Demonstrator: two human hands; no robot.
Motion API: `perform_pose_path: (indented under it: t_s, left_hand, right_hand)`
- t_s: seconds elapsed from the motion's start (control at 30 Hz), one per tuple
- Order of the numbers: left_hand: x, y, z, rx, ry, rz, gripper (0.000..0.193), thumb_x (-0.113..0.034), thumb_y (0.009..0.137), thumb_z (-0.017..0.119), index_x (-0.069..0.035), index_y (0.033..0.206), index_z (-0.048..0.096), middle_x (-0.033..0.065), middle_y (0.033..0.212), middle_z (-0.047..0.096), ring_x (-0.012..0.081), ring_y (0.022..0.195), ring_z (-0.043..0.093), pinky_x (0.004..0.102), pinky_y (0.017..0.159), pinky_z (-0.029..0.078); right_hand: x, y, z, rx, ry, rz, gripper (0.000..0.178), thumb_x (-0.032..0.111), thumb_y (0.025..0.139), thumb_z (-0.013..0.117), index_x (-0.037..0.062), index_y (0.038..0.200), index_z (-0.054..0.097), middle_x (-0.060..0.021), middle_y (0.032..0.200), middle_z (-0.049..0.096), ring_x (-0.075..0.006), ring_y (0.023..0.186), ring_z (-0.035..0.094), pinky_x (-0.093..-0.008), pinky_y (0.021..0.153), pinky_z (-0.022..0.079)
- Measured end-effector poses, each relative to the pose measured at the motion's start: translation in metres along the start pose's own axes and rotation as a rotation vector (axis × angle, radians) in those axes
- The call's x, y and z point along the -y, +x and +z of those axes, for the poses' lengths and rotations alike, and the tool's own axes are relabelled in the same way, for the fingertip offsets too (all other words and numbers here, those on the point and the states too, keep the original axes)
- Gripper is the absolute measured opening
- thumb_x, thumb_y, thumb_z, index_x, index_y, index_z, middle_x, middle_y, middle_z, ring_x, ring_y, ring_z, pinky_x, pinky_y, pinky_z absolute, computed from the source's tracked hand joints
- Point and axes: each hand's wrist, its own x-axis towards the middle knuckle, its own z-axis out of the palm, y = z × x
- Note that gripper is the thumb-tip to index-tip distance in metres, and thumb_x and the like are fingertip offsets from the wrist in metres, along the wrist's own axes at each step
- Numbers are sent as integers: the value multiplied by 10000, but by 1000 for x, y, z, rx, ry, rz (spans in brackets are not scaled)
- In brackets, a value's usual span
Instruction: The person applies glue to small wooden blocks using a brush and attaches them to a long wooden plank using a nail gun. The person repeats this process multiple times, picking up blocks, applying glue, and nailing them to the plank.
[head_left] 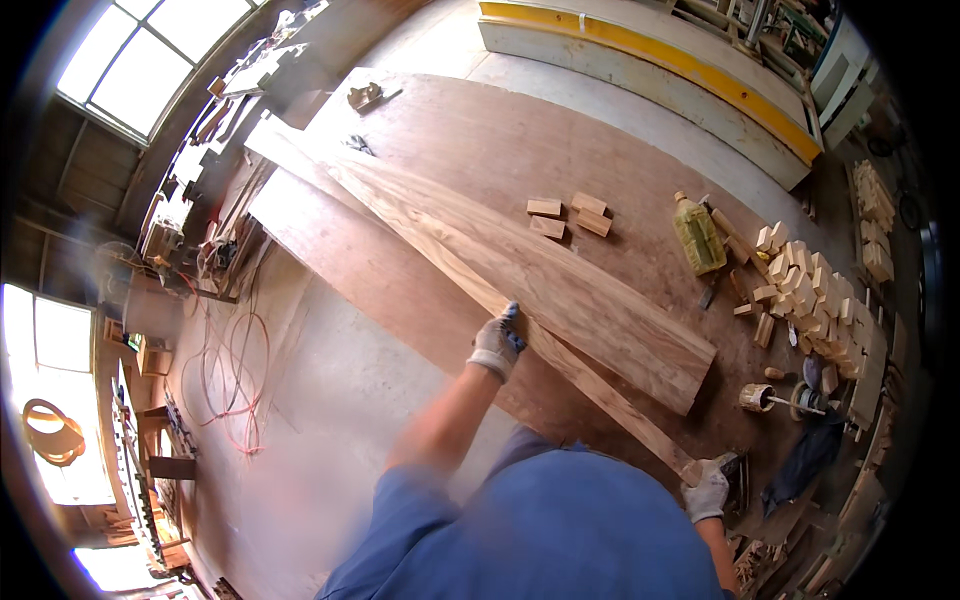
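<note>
- Here's the left hand (498, 343), gloved, fingers curled over the strip (590, 378), pinching it partway along its length.
- Down at the near end of that strip sits the right hand (708, 488), gloved too, touching the wood; whether its fingers are closed I can't tell (something dark sits right beside them, too unclear to name).
- The strip itself runs slantwise from the right hand, past the left hand, and on far ahead and to the left of it.
- Just right of the left hand, and ahead of the right, lies the plank (560, 285), broad and flat on the bench (450, 130), its grain showing plainly.
- Beyond the left hand, across the plank, there are four small blocks (594, 222) in a loose group.
- Ahead of the right hand, well apart from it, a yellowish bottle (698, 236) lies tilted in view, and right of that comes a heaped pile (815, 300) of pale wood pieces.
- Nearer the right hand, a little ahead and to its right, we've got a pot (757, 398), with a dark cloth (803, 460) farther right.
</note>
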Motion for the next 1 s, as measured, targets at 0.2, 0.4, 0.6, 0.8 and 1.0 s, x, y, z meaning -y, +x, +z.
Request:
perform_pose_path:
  t_s: [0.2,0.4,0.6,0.8,1.0]
  left_hand:
    - [26,-42,-11,165,-95,-57,170,-211,1013,748,-122,1153,710,17,1003,740,203,899,734,390,734,620]
    - [-6,-31,-47,59,-80,-20,170,-256,1013,749,-164,1152,711,6,1023,728,187,884,701,349,686,572]
    - [-21,-17,-56,4,142,83,215,-389,1054,665,-175,1034,668,-17,924,602,194,758,561,390,625,494]
    - [-78,14,-92,366,220,-279,434,-543,1029,682,-153,848,618,-3,606,425,182,518,506,331,464,411]
    - [-75,-31,-20,26,862,-28,244,-238,1066,686,-48,931,615,28,668,539,148,525,501,291,457,340]
  right_hand:
    - [-48,1,-2,-67,-99,-63,462,108,673,889,68,1068,652,-190,1042,714,-433,986,695,-507,882,565]
    - [-3,15,-15,20,-90,-127,422,191,700,879,77,1053,676,-200,1029,715,-432,994,691,-507,882,557]
    - [-9,17,24,-75,-161,-257,327,374,925,759,64,1012,709,-207,1012,735,-411,928,710,-515,836,574]
    - [63,65,12,124,-112,-114,393,209,759,782,101,1121,676,-153,1090,716,-374,1032,708,-491,894,578]
    - [85,78,-10,250,-287,65,438,316,828,828,80,1157,663,-161,1160,722,-334,1114,708,-459,967,562]
